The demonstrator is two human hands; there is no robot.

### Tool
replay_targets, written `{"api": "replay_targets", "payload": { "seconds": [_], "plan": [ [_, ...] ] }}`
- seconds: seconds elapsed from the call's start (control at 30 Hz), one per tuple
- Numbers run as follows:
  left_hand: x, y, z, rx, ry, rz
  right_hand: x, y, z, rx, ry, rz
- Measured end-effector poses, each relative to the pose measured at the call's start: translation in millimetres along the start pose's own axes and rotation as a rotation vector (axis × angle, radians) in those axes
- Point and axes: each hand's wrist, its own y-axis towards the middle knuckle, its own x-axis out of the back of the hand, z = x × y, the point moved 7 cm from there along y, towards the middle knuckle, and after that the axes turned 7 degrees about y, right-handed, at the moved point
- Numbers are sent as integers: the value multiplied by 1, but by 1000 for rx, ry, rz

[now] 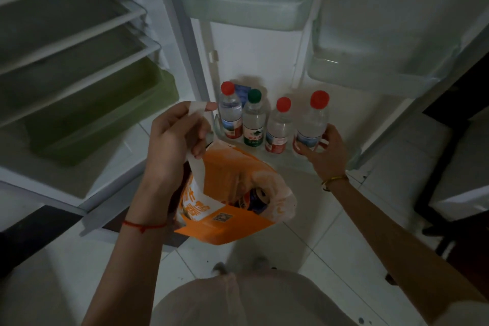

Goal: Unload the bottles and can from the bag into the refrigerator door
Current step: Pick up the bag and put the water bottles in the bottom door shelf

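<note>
My left hand [174, 137] grips the white handle of an orange and white plastic bag [230, 193], holding it up in front of the fridge. Inside the bag a dark blue can [254, 201] shows. Several water bottles stand in the lowest door shelf [288, 160]: a red-capped bottle [230, 111] at the left, a green-capped bottle [254, 119], a second red-capped bottle [280, 127], and a larger red-capped bottle [312, 124] at the right. My right hand [325, 152] is wrapped around the lower part of that rightmost bottle.
The fridge door stands open with two empty clear shelves above, one in the centre [246, 5] and one at the right [375, 69]. The fridge body at the left has white shelves and a green drawer [100, 114]. A dark chair base [444, 235] stands on the tiled floor at right.
</note>
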Motion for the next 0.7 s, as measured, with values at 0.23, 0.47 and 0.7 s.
{"api": "replay_targets", "payload": {
  "seconds": [0.23,0.47,0.7],
  "plan": [
    [-23,-5,3,24,-36,62,-26,11,-41,-189,90,40],
    [-47,-10,6,51,-71,106,-29,14,-55,-203,67,67],
    [-55,-8,6,28,-32,129,0,7,-13,-161,-11,-56]
  ]
}}
